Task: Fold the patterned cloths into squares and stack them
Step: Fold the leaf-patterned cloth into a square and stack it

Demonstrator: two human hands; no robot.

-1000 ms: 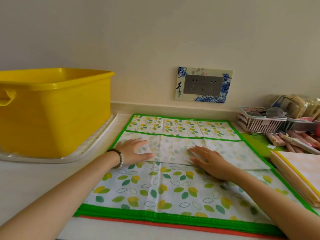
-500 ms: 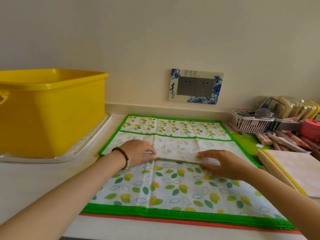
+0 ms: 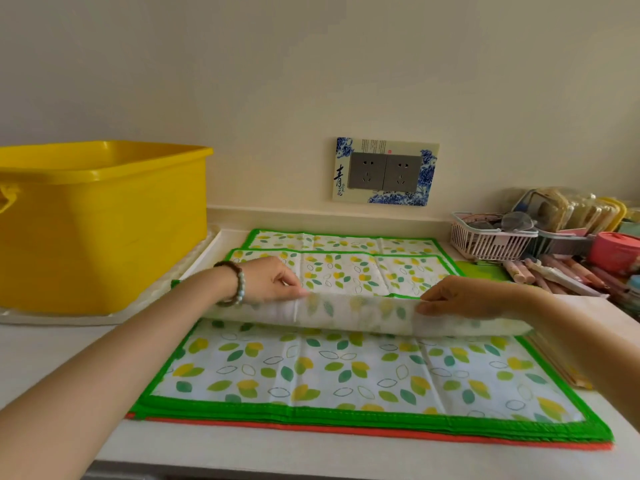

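As you are pinching the leaf-patterned cloth (image 3: 356,311) by its raised fold above the counter (image 3: 52,358), your left hand (image 3: 270,280) and right hand (image 3: 464,296) are clamping it between fingertips; one hand pulling ahead is likely risking a skewed crease.

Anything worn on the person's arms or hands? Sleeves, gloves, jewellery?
No sleeves or gloves in view: both forearms are bare. The left hand has at its wrist a dark brown round-bead bracelet and, beside it, a pale green-white round-bead bracelet. The right hand shows no ring, watch or band.
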